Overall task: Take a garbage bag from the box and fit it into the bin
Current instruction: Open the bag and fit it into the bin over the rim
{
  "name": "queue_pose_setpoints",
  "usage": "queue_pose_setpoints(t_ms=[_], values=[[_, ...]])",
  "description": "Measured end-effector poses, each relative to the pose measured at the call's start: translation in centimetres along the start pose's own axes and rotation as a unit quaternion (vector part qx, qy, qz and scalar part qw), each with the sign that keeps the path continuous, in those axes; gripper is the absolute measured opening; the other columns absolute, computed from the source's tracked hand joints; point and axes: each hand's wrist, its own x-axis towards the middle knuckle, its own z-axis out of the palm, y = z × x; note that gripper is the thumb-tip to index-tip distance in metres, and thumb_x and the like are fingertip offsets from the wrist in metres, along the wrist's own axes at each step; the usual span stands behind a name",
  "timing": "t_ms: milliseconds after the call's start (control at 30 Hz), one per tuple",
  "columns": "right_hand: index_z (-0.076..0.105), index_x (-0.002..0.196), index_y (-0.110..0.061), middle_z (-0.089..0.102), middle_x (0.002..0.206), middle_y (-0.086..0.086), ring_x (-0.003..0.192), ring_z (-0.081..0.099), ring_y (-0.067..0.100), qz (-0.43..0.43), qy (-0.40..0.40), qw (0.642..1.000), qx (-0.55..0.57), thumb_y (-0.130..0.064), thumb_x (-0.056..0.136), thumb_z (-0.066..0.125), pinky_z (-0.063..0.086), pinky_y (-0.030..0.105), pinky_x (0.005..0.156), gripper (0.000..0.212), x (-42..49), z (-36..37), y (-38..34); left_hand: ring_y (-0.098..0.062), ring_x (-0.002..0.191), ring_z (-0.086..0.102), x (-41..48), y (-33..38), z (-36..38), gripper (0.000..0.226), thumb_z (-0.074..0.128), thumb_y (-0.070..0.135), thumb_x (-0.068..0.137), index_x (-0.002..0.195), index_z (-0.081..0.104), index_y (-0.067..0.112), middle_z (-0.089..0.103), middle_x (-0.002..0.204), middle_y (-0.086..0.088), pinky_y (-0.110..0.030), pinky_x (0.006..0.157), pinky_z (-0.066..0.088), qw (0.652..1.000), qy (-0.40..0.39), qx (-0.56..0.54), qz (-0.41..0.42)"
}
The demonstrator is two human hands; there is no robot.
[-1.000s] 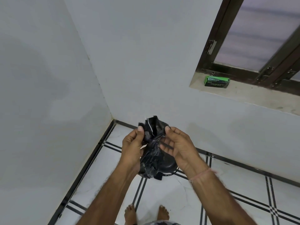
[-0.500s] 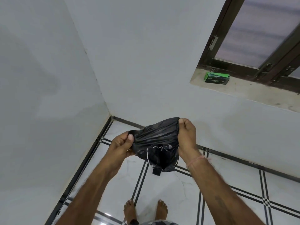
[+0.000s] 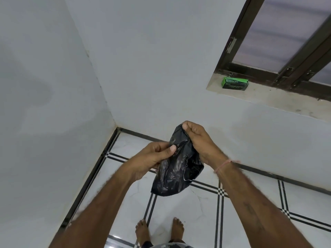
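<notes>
A wall corner [image 3: 100, 90] closes ahead; open floor [image 3: 188, 207] lies below.

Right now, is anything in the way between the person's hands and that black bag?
Nothing visible. The left hand pinches the black garbage bag at its side, the right hand pinches its top edge; it hangs crumpled above the tiled floor. No bin is in view, so that path cannot be judged.
</notes>
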Motion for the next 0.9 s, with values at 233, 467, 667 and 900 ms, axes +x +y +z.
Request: queue_pose_setpoints(t_ms=[233, 467, 667, 900], values=[[0.071, 0.078, -0.02, 0.071, 0.071, -0.002, 0.063, 0.065, 0.008, 0.016, -0.019, 1.0, 0.016, -0.027, 0.109, 0.051, 0.054, 0.02, 0.06, 0.037, 0.1, 0.5, 0.2, -0.026, 0.087, 0.076, -0.3, -0.9, 0.4, 0.032, 0.069, 0.029, 0.097, 0.108, 0.077, 0.001, 0.078, 0.103, -0.02, -0.035, 0.081, 0.061, 0.996, 0.018, -0.088, -0.003], [0.067, 0.099, -0.013, 0.072, 0.095, 0.0, 0.086, 0.066, 0.015, -0.037, 0.178, 0.972, -0.148, -0.021, 0.102, 0.064, 0.053, 0.032, 0.08, 0.009, 0.0, 2.5, 1.9, -0.028, 0.078, 0.077, -0.5, -1.0, 1.6, 0.046, 0.084, 0.027, 0.08, 0.106, 0.074, -0.01, 0.079, 0.097, -0.024, -0.033, 0.071, 0.063, 0.966, 0.144, -0.215, 0.011], [0.071, 0.101, -0.02, 0.071, 0.092, -0.007, 0.082, 0.065, 0.007, -0.001, 0.08, 0.995, 0.061, -0.044, 0.094, 0.073, 0.054, 0.023, 0.065, 0.025, -5.2, 5.4, 2.6, -0.027, 0.069, 0.076, -0.4, -1.1, 1.2, 0.033, 0.086, 0.032, 0.073, 0.089, 0.079, 0.004, 0.078, 0.086, -0.019, -0.033, 0.061, 0.062, 0.934, 0.215, -0.284, 0.016], [0.073, 0.097, -0.002, 0.073, 0.091, 0.016, 0.09, 0.07, 0.031, 0.037, 0.134, 0.983, 0.121, -0.021, 0.09, 0.079, 0.06, 0.049, 0.088, 0.021, -5.8, 6.3, 2.0, -0.029, 0.085, 0.075, -0.4, -1.7, 1.5, 0.046, 0.079, 0.03, 0.081, 0.106, 0.073, -0.008, 0.077, 0.097, -0.021, -0.034, 0.074, 0.064, 0.941, 0.177, -0.29, -0.001]])
